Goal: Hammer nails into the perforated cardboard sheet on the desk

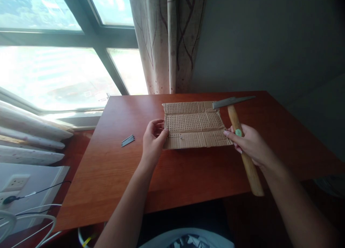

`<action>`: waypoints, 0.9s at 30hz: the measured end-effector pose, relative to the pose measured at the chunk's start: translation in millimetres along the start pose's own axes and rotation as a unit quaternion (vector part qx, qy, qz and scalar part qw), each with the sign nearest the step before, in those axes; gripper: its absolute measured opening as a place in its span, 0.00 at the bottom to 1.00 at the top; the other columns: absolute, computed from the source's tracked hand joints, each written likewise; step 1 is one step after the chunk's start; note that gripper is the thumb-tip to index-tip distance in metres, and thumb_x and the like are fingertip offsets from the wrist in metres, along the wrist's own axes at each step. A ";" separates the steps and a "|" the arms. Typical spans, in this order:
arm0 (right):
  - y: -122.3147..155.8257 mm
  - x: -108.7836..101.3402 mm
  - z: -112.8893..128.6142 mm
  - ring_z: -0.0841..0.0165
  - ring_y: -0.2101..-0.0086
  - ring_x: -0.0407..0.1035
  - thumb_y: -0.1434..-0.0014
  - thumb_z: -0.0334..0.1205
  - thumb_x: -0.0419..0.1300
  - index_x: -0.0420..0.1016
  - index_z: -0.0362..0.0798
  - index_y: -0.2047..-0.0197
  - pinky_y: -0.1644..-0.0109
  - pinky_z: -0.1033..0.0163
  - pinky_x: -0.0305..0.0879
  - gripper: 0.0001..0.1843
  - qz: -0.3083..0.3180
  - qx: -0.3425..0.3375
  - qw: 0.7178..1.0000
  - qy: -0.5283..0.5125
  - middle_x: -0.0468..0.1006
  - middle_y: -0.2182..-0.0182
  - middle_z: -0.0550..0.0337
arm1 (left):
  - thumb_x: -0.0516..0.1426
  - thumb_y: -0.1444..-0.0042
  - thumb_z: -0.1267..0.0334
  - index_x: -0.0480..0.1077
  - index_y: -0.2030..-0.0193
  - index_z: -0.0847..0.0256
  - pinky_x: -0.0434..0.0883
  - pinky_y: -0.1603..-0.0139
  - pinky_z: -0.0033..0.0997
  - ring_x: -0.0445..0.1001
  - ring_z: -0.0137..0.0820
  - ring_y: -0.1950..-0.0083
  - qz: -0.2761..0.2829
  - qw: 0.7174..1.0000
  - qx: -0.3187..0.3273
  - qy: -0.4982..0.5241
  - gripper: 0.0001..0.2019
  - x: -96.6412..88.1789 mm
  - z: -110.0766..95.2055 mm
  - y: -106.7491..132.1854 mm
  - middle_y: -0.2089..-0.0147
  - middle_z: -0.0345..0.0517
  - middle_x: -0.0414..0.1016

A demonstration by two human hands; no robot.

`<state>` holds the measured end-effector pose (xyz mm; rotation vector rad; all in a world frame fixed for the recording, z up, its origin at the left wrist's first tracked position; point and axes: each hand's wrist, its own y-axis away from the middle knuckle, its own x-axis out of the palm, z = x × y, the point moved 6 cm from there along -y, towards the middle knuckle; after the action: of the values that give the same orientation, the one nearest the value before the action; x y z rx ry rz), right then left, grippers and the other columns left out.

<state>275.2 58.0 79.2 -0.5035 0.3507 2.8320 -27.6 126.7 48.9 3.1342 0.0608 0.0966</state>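
A piece of cardboard (188, 124) with rows of small punched holes is held level a little above the table. My left hand (155, 136) pinches its left edge, thumb on top and fingers mostly hidden. On the lower left part of the cardboard a small nail (181, 137) appears to stick up at the end of a short row of holes. My right hand (246, 140) is closed around the wooden handle of a hammer (249, 165), while its thumb and fingers also grip the cardboard's near right corner. The hammer's grey pointed head reaches over the far right corner.
Several loose nails (128, 140) lie in a small bundle on the reddish-brown table (107, 179), left of my left hand. Behind the table hangs a curtain (161, 43) beside a bright window (54, 72). Cables and a wall socket (17, 183) are at the lower left.
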 end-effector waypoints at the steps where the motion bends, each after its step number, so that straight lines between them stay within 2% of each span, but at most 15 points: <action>1: 0.4 -0.1 -0.9 0.76 0.83 0.58 0.46 0.55 0.69 0.64 0.51 0.67 0.83 0.69 0.57 0.21 0.002 0.001 1.000 0.002 0.63 0.80 0.71 | 0.64 0.49 0.59 0.69 0.52 0.60 0.69 0.60 0.28 0.73 0.28 0.62 0.003 1.000 -0.001 0.003 0.18 0.6 -0.6 0.3 0.60 0.42 0.73; 12: -9.6 -0.7 -8.7 0.76 0.83 0.59 0.47 0.52 0.70 0.64 0.50 0.67 0.83 0.69 0.55 0.20 -0.016 -0.010 1.000 0.001 0.64 0.80 0.71 | 0.63 0.46 0.58 0.70 0.52 0.59 0.68 0.62 0.27 0.71 0.28 0.63 -0.007 0.996 0.035 -0.076 0.17 -1.7 -2.6 -0.2 0.59 0.42 0.73; 15: -11.5 -0.1 -10.2 0.76 0.84 0.58 0.48 0.52 0.71 0.65 0.50 0.67 0.84 0.69 0.55 0.21 -0.020 -0.013 1.000 -0.004 0.64 0.81 0.71 | 0.63 0.46 0.58 0.70 0.51 0.59 0.68 0.64 0.26 0.71 0.27 0.64 -0.008 0.997 0.034 -0.064 0.17 -2.2 -2.5 0.4 0.60 0.42 0.72; 23: -13.2 -0.7 -2.3 0.78 0.83 0.57 0.46 0.51 0.70 0.66 0.50 0.67 0.84 0.71 0.54 0.19 -0.008 -0.003 0.999 -0.034 0.64 0.79 0.70 | 0.64 0.47 0.59 0.72 0.53 0.60 0.69 0.60 0.26 0.73 0.29 0.61 -0.020 0.998 0.056 -0.022 0.16 -4.9 -7.8 -6.8 0.59 0.42 0.74; 27: -15.4 -1.7 -1.7 0.78 0.82 0.57 0.48 0.48 0.71 0.66 0.50 0.68 0.84 0.72 0.54 0.19 -0.008 -0.002 0.999 -0.047 0.64 0.80 0.70 | 0.63 0.48 0.60 0.73 0.56 0.60 0.68 0.63 0.26 0.72 0.29 0.63 -0.013 0.998 0.049 -0.033 0.13 -0.2 -10.7 -12.8 0.63 0.41 0.74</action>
<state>281.5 71.7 75.3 -0.3718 0.3226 2.8295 -29.0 139.6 59.5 3.2305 0.1109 -0.0093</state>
